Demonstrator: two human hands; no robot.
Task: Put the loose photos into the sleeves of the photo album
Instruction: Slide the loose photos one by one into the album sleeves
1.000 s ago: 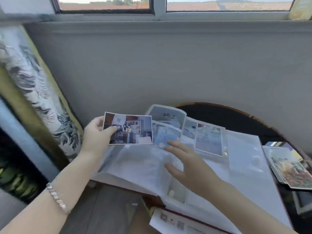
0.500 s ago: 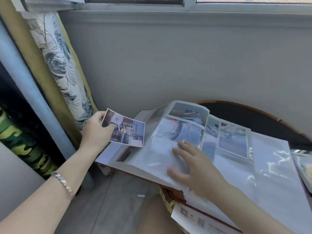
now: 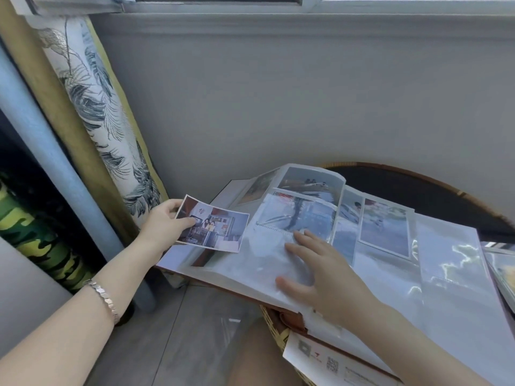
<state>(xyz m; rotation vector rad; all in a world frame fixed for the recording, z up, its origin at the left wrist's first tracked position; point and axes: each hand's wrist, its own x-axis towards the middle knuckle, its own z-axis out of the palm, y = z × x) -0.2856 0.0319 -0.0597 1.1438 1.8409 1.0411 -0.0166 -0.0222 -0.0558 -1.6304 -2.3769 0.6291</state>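
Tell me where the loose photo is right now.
In the head view, left of centre, the loose photo is pinched at its left end by the left hand, at the left edge of the open album, near the curtain.

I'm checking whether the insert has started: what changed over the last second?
The right hand has come down flat onto the empty sleeve page of the album. The left hand has tilted the loose photo, its right end dipping toward that page. Unchanged: the left hand still pinches the photo, which is in no sleeve yet; the upper sleeves stay filled.
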